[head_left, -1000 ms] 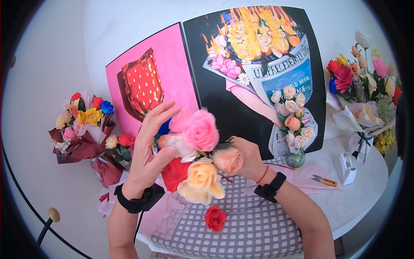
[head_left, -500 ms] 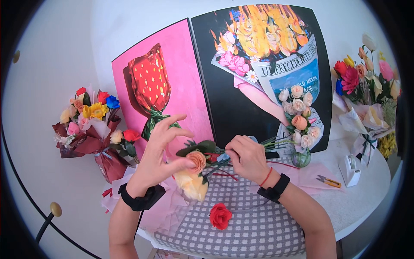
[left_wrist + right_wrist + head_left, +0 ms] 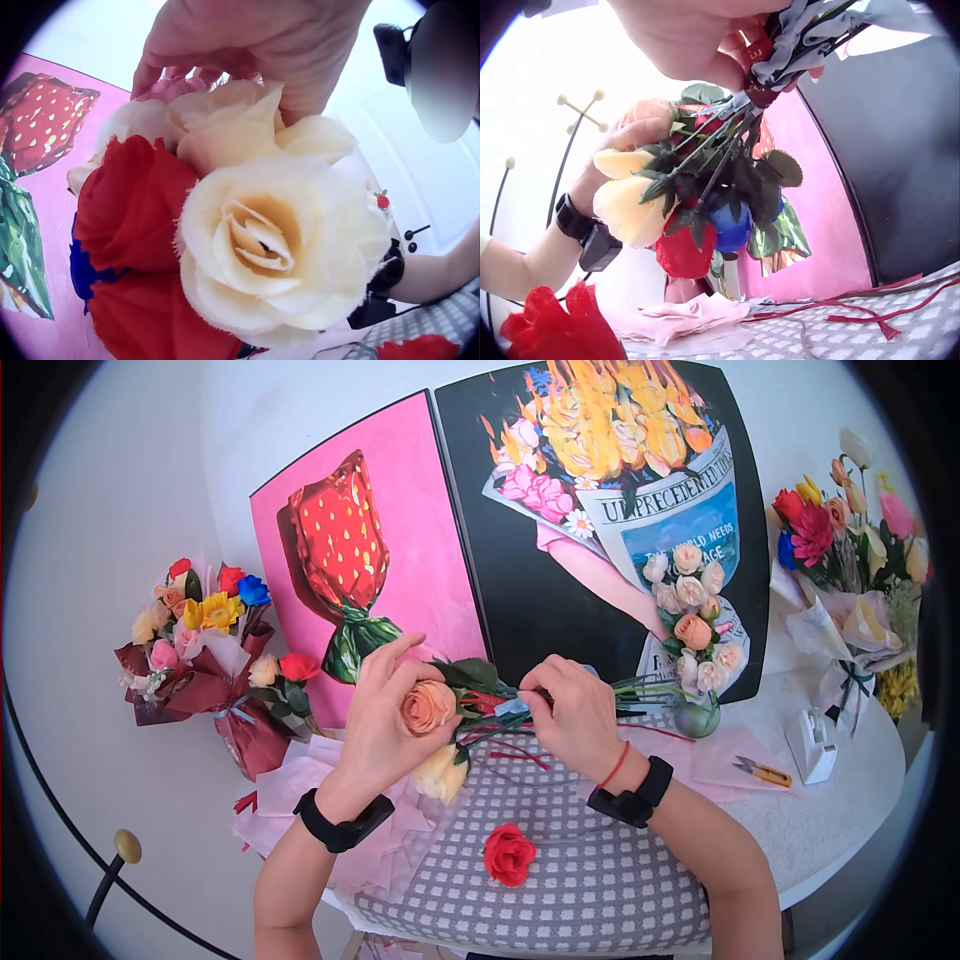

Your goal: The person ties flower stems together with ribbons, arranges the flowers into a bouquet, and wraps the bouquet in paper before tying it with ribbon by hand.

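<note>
My right hand [image 3: 578, 715] grips the stems [image 3: 645, 692] of a bouquet lying sideways, heads to the left. Red ribbon [image 3: 759, 94] and grey-blue ribbon [image 3: 826, 31] wrap these stems at the fingers in the right wrist view. At the flower end, my left hand [image 3: 385, 712] curls its thumb and fingers round a peach rose [image 3: 428, 707]. Below it hangs a cream rose [image 3: 440, 775]. Red roses [image 3: 686, 251] and a blue flower [image 3: 730, 225] sit lower in the bunch. A large cream bloom [image 3: 277, 255] fills the left wrist view.
A loose red rose [image 3: 510, 855] lies on the checked cloth [image 3: 600, 880]. Pink tissue paper [image 3: 375, 860] is at left. Thread snips [image 3: 762, 771], a tape dispenser [image 3: 812, 748] and a glass vase [image 3: 697, 716] stand right. Wrapped bouquets flank two paintings [image 3: 590, 630].
The bouquet has tipped from facing the camera to lying sideways, its heads lowered and turned left. My left hand has closed in from beside the blooms onto the peach rose; the right keeps the stems.
</note>
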Motion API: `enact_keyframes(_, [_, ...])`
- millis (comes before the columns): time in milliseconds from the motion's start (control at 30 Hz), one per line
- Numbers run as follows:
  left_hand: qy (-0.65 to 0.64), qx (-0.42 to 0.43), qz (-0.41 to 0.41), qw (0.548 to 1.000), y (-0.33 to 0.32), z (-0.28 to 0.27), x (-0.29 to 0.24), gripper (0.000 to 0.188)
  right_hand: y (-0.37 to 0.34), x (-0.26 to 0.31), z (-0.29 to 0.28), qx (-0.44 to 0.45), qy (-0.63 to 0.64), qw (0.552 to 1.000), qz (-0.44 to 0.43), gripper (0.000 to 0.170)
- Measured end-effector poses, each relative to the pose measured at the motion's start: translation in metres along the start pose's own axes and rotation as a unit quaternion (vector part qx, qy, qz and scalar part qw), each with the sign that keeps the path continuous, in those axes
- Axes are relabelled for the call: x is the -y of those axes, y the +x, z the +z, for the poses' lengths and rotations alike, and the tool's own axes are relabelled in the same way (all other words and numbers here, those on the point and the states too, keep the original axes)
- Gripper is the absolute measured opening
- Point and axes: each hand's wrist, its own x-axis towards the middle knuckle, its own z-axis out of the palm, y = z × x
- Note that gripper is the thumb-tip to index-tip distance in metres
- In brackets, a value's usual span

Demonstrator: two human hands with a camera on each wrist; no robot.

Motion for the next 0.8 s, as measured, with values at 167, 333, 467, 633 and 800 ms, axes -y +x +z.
enact_keyframes(167, [-0.025,-0.007,-0.008,1.0,0.0012,-0.0017,0.0043,0.034,0.0017,0.0045,-0.0031,0.014,0.025,0.999,0.034,0.005])
enact_keyframes(333, [-0.026,-0.027,0.003,0.999,-0.0001,-0.0048,0.0066,0.034,0.0024,0.0066,-0.0036,0.015,0.029,0.999,0.041,0.005])
enact_keyframes(467, [-0.046,-0.014,-0.004,0.999,-0.0024,-0.006,0.0074,0.033,0.0021,0.0079,-0.0038,0.014,0.035,0.998,0.041,0.005])
enact_keyframes(633, [-0.038,-0.004,0.038,0.999,-0.0026,-0.0065,0.008,0.033,0.0024,0.0073,-0.004,0.01,0.043,0.998,0.049,0.006])
enact_keyframes(800, [0.015,-0.055,0.052,0.997,-0.0039,-0.0023,0.0019,0.046,0.0041,0.0076,-0.0041,-0.031,0.044,0.998,0.039,0.007])
